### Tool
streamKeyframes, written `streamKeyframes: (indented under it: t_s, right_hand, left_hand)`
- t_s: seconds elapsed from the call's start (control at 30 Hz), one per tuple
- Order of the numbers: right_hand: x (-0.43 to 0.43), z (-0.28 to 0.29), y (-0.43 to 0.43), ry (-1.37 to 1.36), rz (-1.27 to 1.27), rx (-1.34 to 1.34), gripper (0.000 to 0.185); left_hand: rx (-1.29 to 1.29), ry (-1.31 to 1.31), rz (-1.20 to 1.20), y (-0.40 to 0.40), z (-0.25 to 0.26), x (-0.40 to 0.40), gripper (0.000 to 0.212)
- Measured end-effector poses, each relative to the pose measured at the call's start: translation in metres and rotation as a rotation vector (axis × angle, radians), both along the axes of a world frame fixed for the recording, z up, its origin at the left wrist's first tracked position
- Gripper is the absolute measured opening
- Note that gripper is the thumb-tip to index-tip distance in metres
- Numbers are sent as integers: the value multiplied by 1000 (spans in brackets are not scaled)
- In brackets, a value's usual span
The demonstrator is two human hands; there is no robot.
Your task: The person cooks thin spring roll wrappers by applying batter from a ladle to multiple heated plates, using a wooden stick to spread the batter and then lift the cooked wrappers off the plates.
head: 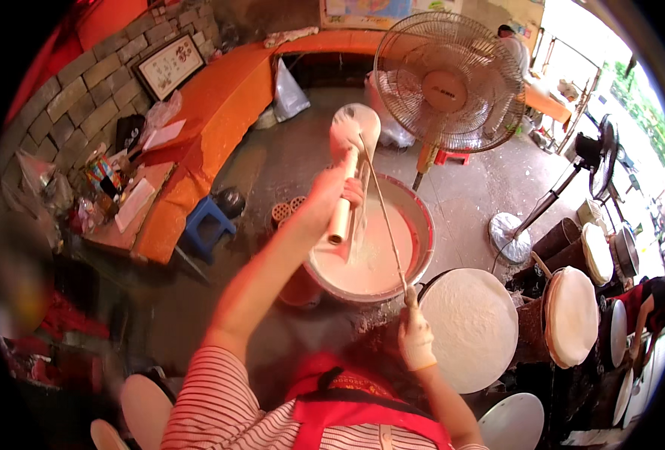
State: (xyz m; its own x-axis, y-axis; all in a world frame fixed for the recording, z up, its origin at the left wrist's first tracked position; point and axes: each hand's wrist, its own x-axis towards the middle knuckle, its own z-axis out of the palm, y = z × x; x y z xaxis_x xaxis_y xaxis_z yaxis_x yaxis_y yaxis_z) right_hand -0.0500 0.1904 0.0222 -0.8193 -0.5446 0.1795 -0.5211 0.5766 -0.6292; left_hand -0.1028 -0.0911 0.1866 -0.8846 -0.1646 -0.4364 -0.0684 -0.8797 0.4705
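My bare left hand point(338, 194) is closed round the tubular handle point(341, 216) of a ladle or dipper, whose batter-coated round head point(356, 126) is raised over the far rim of a large tub. Pale liquid batter point(383, 253) fills much of the tub point(431, 225), and a streak of it runs down below the ladle. My right hand point(416, 337), in a whitish glove, grips the end of a thin stick point(386, 216) that slants up to the ladle's head. Just right of that glove lies a round griddle covered by a pale flatbread point(467, 332).
A pedestal fan point(445, 93) stands beyond the tub, another fan point(602, 149) at right. More griddles with flatbreads point(571, 318) line the right side, near a co-worker's arm point(642, 326). An orange-covered counter point(220, 118) and blue stool point(206, 222) are at left.
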Motion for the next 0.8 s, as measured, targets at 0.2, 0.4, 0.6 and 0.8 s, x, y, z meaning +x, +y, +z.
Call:
streamKeyframes:
  t_s: [0.2,0.4,0.6,0.8]
  right_hand:
    - [-10,31,-3,304,-53,-215,57]
    - [29,7,-17,269,-294,-285,64]
    - [105,-24,57,45,-561,-122,65]
    - [178,-28,125,-53,-788,-384,55]
  left_hand:
    - [-630,116,-138,-42,86,20,29]
    - [-214,-302,-494,-102,-42,-30,26]
    - [247,-311,-539,-86,-79,19,24]
    - [-189,-197,-535,-80,-78,75,32]
